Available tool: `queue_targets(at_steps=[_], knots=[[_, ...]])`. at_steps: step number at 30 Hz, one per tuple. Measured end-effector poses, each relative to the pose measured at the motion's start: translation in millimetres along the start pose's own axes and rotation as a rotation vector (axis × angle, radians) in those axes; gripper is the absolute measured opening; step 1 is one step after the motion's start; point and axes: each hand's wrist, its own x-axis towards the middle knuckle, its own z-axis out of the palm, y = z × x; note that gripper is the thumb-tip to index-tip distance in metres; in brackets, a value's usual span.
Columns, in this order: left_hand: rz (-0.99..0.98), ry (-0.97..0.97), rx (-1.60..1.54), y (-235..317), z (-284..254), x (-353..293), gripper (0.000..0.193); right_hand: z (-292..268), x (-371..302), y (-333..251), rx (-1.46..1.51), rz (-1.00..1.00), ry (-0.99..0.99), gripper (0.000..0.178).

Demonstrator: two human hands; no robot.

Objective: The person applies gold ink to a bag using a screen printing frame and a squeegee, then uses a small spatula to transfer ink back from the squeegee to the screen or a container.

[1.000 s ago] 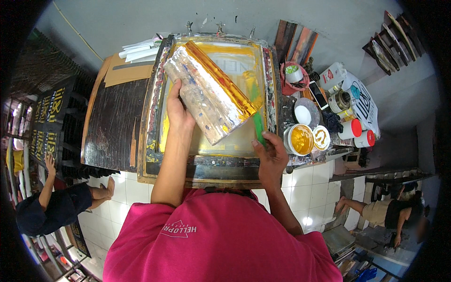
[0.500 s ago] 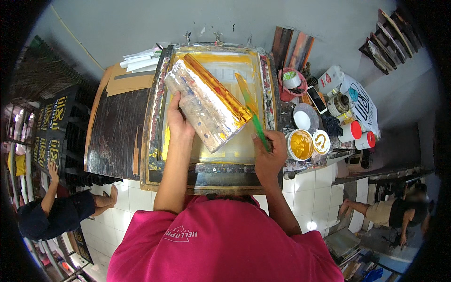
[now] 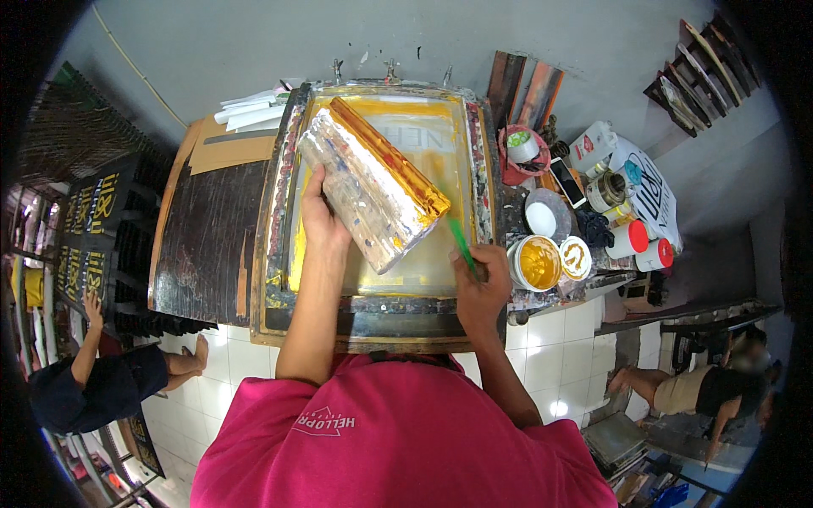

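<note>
**Squeegee tilted over the screen, green spatula at its lower end**

Overhead, from the head view (the only one here), a person in a pink shirt leans over a printing screen (image 3: 383, 212) lying flat on a bench (image 3: 203, 229). The left hand (image 3: 323, 222) has its fingers clenched round a wide squeegee (image 3: 373, 190), gripping near the middle of its lower long edge. The squeegee's long axis runs diagonally, from upper left by the frame's far corner down to the right, and its blade edge is coated in orange-yellow ink. It hangs tipped over the mesh; whether the blade touches the mesh cannot be told.

The right hand (image 3: 481, 284) is closed on a green spatula (image 3: 462, 245), whose blade points up and to the left, its tip just beside the squeegee's lower right end. So the right hand is the nearer one to that inked end, and the left carries the weight. An open tub of yellow ink (image 3: 535, 262) stands just right of the right hand, off the frame.

Against the picture half a second ago, the spatula lay higher and longer across the mesh; now it is drawn down towards the frame's near right corner. The squeegee has barely shifted.
</note>
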Motion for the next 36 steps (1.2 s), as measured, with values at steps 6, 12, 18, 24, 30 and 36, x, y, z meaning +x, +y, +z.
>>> queue_targets(at_steps=[6,12,18,24,30,36], knots=[[0.072,0.019,0.04,-3,5,-5,0.042,1,3,-12,0.378,0.519,-0.083,0.021],[0.091,0.012,0.051,-5,7,-5,0.043,7,1,-9,0.292,0.369,-0.037,0.021],[0.09,0.012,0.03,-6,4,-2,0.043,8,-2,-6,0.227,0.299,-0.052,0.022],[0.095,0.001,0.028,-5,3,-1,0.043,2,-2,-9,0.129,0.181,-0.093,0.02],[0.122,-0.003,0.031,-5,7,-3,0.043,0,-5,-3,-0.01,0.036,-0.109,0.018],[0.138,0.031,0.065,-1,11,-6,0.043,6,-6,-6,0.257,0.421,-0.11,0.02]])
